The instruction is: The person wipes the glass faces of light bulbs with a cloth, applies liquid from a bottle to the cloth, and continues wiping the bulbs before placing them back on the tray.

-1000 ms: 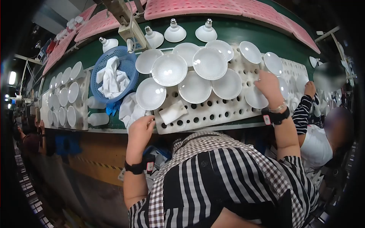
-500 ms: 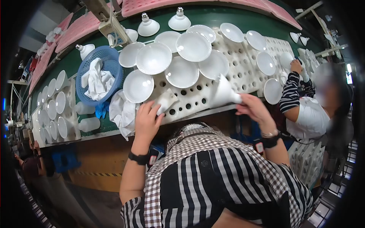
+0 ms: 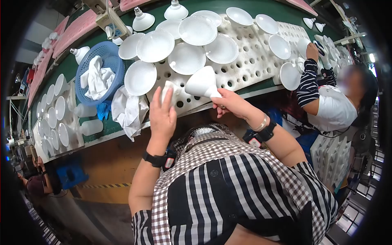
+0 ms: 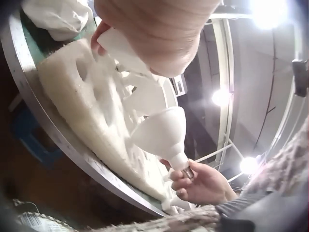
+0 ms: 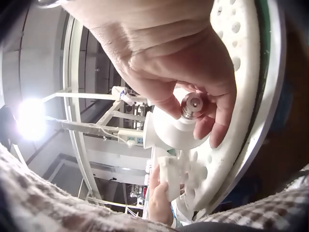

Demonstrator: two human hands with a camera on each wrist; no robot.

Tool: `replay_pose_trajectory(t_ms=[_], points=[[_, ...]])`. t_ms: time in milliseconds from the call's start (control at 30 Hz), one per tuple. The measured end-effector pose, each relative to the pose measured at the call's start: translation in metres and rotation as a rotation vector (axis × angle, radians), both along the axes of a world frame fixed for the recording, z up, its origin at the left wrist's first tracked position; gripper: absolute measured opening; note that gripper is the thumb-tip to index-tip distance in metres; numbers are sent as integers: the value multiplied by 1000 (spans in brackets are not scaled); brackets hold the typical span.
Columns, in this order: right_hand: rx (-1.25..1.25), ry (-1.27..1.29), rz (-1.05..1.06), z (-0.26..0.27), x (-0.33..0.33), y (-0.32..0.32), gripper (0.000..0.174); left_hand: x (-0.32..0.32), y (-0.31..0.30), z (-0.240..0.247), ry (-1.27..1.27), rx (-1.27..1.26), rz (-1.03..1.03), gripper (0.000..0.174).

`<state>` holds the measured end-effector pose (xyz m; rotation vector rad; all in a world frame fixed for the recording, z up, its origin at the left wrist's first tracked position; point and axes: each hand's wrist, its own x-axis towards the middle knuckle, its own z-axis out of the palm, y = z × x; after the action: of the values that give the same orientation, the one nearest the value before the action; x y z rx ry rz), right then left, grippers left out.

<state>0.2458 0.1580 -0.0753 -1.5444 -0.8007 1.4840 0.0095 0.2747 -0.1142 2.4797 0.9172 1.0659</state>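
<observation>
My right hand (image 3: 237, 104) holds a white reflector lamp (image 3: 201, 83) by its narrow base, the wide end tilted to the left over the foam board. In the right wrist view, thumb and fingers grip around the metal screw cap (image 5: 191, 107). My left hand (image 3: 162, 119) is just left of the lamp, fingers pointing up. It pinches a folded white cloth (image 5: 169, 175) between thumb and fingers, mostly hidden by the hand in the head view. Lamp and cloth are close but apart. Several lamps, such as one white lamp (image 3: 140, 78), stand face up in the holed foam board (image 3: 255, 49).
A blue basket (image 3: 80, 87) with white cloth (image 3: 96, 77) stands left, beside a crumpled cloth (image 3: 125, 109) at the table edge. Other lamps (image 3: 143, 19) stand cap up behind. More lamps fill a left board (image 3: 73, 122). Another person (image 3: 326, 98) works at right.
The right hand took a lamp from the board at right and brought it left, tipped sideways, towards the left hand. The left hand picked up the white cloth from the board. The head view shifted.
</observation>
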Motion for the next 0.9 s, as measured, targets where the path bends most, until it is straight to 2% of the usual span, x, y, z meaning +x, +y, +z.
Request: replay_pose_trajectory(t_ms=[100, 133, 200, 233, 267, 333, 367, 433, 467, 500, 600, 633, 667, 733, 767, 800, 867, 900], points=[[0, 118, 19, 5, -12, 5, 24, 19, -16, 22, -2, 231, -96, 53], [0, 193, 39, 10, -17, 4, 24, 24, -22, 32, -3, 232, -94, 53], [-29, 169, 39, 14, -30, -5, 23, 31, -29, 38, 158, 425, -150, 56], [-82, 162, 29, 18, -35, -8, 22, 33, -24, 36, 141, 426, -148, 48], [-83, 163, 31, 16, -37, -10, 22, 32, -17, 31, 143, 424, -146, 48], [-123, 79, 40, 9, -37, -12, 28, 26, 2, 13, 188, 157, 24, 40], [-119, 78, 39, 11, -40, -13, 28, 20, 10, 5, 109, 151, 96, 36], [-17, -226, 47, 17, -45, -18, 37, 14, 8, -1, 32, 138, 108, 36], [-14, -227, 48, 21, -46, -19, 37, 11, 4, 3, -44, 124, 121, 36], [14, -365, 74, 28, -46, -19, 38, 13, -5, 9, -45, 184, 66, 35], [102, -653, 110, 29, -51, -14, 39, 23, -29, 28, 206, 397, -200, 43], [148, -796, 122, 28, -54, -14, 40, 25, -27, 25, 200, 434, -163, 45], [150, -797, 125, 20, -53, -11, 40, 26, -18, 19, 200, 434, -160, 45], [394, -1104, 129, 1, -49, -5, 42, 21, 10, 2, 208, 320, 79, 40], [392, -1104, 121, 5, -52, -7, 42, 17, 17, 0, 134, 205, 158, 34], [382, -1156, 155, 13, -58, -11, 45, 9, 23, -3, 167, 154, 221, 32], [388, -1220, 179, 17, -59, -9, 49, 8, 16, 6, 17, 214, 142, 39], [437, -1340, 189, 17, -60, -10, 48, 10, 7, 10, 25, 250, 63, 40]])
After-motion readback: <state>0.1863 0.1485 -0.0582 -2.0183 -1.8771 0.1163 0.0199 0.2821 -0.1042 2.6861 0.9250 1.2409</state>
